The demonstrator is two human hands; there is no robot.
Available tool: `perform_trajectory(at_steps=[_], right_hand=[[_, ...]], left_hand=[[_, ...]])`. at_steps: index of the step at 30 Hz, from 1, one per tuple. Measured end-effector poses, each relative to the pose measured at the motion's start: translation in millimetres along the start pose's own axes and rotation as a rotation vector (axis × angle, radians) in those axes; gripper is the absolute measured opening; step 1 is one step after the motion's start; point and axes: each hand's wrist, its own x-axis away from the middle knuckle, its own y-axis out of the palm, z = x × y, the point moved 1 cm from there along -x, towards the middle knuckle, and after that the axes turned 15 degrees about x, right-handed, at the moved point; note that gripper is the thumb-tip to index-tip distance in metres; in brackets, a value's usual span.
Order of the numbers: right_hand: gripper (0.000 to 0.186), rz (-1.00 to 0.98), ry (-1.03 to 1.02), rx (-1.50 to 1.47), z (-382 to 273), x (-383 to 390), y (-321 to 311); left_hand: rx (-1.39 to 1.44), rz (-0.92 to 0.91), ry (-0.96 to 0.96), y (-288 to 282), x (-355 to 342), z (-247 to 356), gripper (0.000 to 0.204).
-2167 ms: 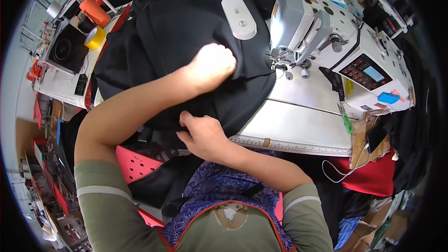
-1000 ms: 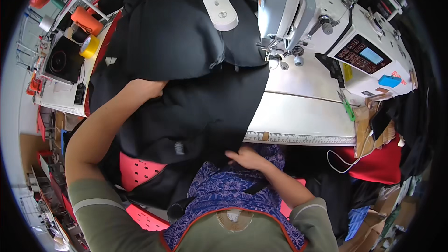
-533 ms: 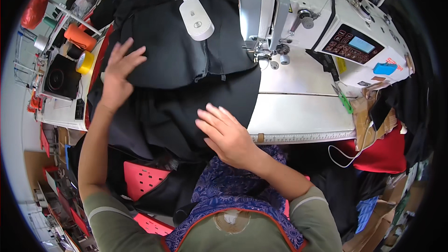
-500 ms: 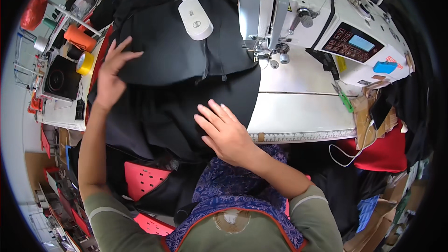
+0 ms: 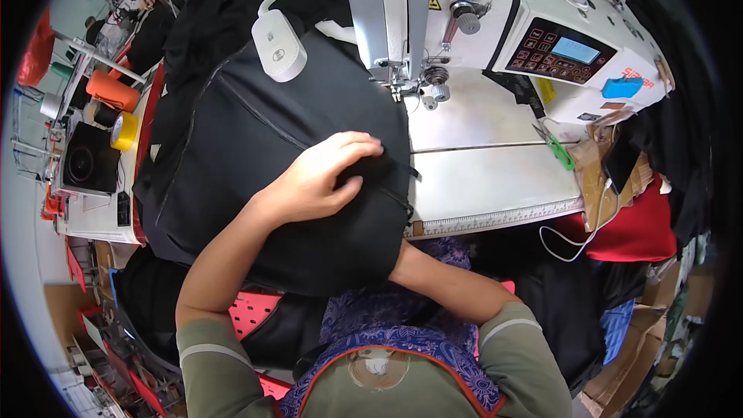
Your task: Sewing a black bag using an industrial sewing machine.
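Observation:
A large black cloth piece (image 5: 224,186) with stitched seams is spread over the sewing table (image 5: 495,186). On top of it rests my left hand (image 5: 317,178), fingers slightly bent and thumb apart, holding nothing that I can see. My right forearm (image 5: 445,282) runs under the cloth's near right edge, so the right hand itself is hidden. The white and grey sewing machine (image 5: 472,54) stands beyond, its needle area (image 5: 402,87) close to the cloth's upper right edge. Small dark strips stick out at the cloth's right side, near my left fingertips.
A white lamp (image 5: 279,46) on a bent neck hangs over the cloth. Green-handled snips (image 5: 556,147) lie right of the machine bed, and a ruler strip (image 5: 495,218) lines the table's front edge. Yellow tape (image 5: 123,131) sits on a side table at left.
My left hand has come down from the far left onto the cloth's middle. The cloth now lies over my right hand, which was on top before. The whole view has shifted slightly.

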Motion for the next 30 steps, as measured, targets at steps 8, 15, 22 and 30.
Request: perform_trajectory(at_steps=[8, 15, 22, 30], right_hand=[[0.020, -0.450, -0.296, 0.456, 48.8, 25.5, -83.3], [0.013, -0.388, -0.317, 0.356, 73.8, 16.3, -93.2], [0.011, -0.344, -0.512, 0.442, 48.9, -14.2, -74.7], [0.013, -0.308, -0.469, 0.320, 53.6, -9.7, -77.3]], left_hand=[[-0.472, -0.239, -0.062, 4.6, -24.0, -24.9, 0.030], [-0.259, 0.049, 0.329, 30.8, -28.4, -33.1, 0.022], [-0.318, -0.137, 0.346, -6.9, -22.6, -55.7, 0.053], [-0.220, -0.086, 0.423, 0.3, -29.0, -55.8, 0.023]])
